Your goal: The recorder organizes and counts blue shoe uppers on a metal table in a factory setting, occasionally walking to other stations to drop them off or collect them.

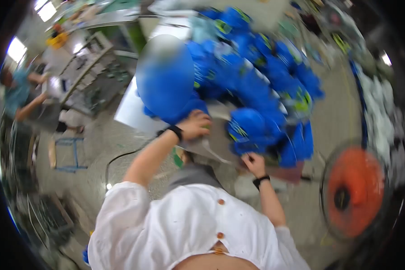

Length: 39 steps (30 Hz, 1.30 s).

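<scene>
Blue caps (252,83) with white lettering and yellow-green marks lie heaped on the table before me. My left hand (196,125) has its fingers curled at the lower edge of a blue cap (189,107) at the heap's left side. A small green spot shows by its fingertips, and a thin white string hangs below. My right hand (255,164) is closed, its thumb and fingers pinched at the brim of the nearest blue cap (246,128). The exact grip of both hands is partly hidden. A blurred patch covers the blue things beyond my left hand.
An orange round fan (355,193) stands at the right. At the far left a person in a teal top (20,92) works by a bench (87,67). A blue-framed stool (69,155) and a dark cable (121,156) are on the left floor. White bundles (377,114) line the right.
</scene>
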Motion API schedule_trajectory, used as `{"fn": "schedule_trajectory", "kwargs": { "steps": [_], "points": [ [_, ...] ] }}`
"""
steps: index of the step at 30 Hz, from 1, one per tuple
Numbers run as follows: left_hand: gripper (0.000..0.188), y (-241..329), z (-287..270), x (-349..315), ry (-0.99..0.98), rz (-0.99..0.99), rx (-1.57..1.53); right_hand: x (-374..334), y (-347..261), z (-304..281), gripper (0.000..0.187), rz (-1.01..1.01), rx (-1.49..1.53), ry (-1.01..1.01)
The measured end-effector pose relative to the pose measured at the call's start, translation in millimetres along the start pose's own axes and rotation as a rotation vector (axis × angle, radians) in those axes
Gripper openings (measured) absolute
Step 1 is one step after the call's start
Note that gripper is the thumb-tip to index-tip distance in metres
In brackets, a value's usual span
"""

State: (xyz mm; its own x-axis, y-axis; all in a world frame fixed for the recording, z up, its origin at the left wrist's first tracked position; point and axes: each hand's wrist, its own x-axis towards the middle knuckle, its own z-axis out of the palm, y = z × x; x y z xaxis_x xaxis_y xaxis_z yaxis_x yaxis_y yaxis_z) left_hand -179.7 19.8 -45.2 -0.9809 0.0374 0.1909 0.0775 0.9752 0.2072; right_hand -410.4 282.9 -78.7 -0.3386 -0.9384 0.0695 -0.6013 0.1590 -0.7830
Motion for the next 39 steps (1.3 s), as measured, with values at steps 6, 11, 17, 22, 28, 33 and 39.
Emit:
{"fn": "schedule_trajectory", "kwargs": {
  "steps": [6,11,17,22,28,33,39],
  "points": [
    [0.013,15.3,-44.4,-6.0,-0.456,0.215,0.064,-26.0,-16.9,12.7,0.014,0.079,0.246,0.151],
    [0.034,35.4,-44.3,23.3,-0.449,0.129,-0.005,-51.6,-31.3,29.7,0.008,0.071,0.283,0.430],
    [0.044,99.2,-14.7,81.8,-0.084,0.288,-0.002,-39.6,-32.2,53.8,0.003,0.435,0.865,0.737],
    [0.041,97.8,30.9,120.0,-0.016,0.215,0.277,-61.2,-47.4,37.1,0.006,0.589,0.987,0.590],
    [0.042,93.3,37.9,131.8,0.015,0.171,0.225,-159.0,-58.0,1.0,0.006,0.613,0.728,0.396],
    [0.042,78.5,27.7,131.8,0.027,0.201,0.149,-282.7,-63.0,-23.6,0.009,0.796,0.774,0.310],
    [0.042,70.1,-1.8,143.5,-0.164,0.295,0.077,-281.7,-13.9,-33.1,0.012,1.021,0.338,0.194]
  ]
}}
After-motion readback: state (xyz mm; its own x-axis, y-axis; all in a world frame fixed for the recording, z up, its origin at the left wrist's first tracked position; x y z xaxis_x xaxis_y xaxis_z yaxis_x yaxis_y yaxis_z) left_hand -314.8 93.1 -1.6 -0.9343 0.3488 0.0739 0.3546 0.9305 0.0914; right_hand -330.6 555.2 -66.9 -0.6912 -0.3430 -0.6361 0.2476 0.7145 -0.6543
